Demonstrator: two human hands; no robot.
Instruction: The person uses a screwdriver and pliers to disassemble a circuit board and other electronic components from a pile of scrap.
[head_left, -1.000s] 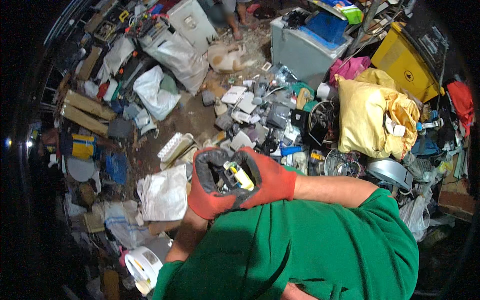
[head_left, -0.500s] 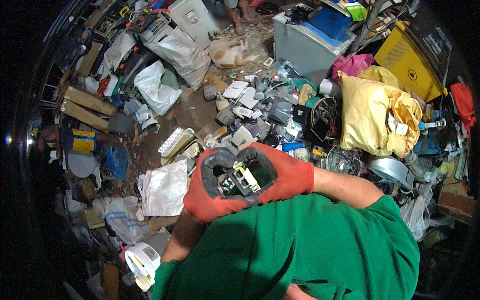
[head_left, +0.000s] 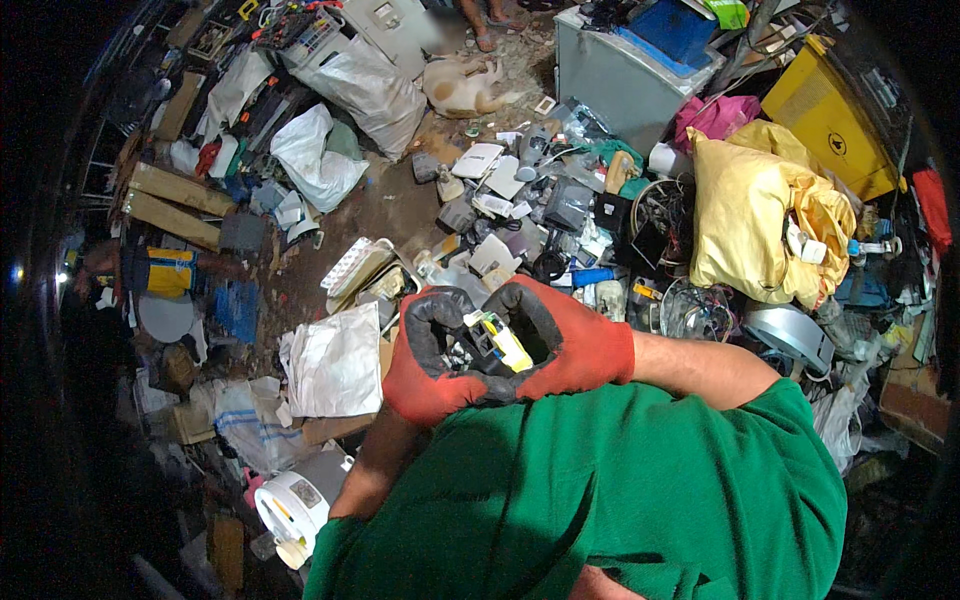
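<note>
Small part [head_left: 512,350]: a dark body with a pale yellow-and-white side, sitting in the ring formed by the 2 hands, close to the green shirt [head_left: 560,470]; too small to identify.
Left hand [head_left: 425,360]: in a red-and-black glove, curled closed round the part from the left; I cannot tell which fingertips press on it.
Right hand [head_left: 582,335]: gloved alike, curled closed round it from the other side; its exact contact points are also unclear.
Grip: best light but firm, I judge, with 1 hand steadying the dark body, since gloved fingertips dull the feel.
Sight line: turning both wrists slightly outward would probably expose more of its edges.
Drop risk: a slipped piece could vanish in the scrap heap [head_left: 515,205]; handling it over the flat white sack [head_left: 332,362], left of the hands, seems safer.
</note>
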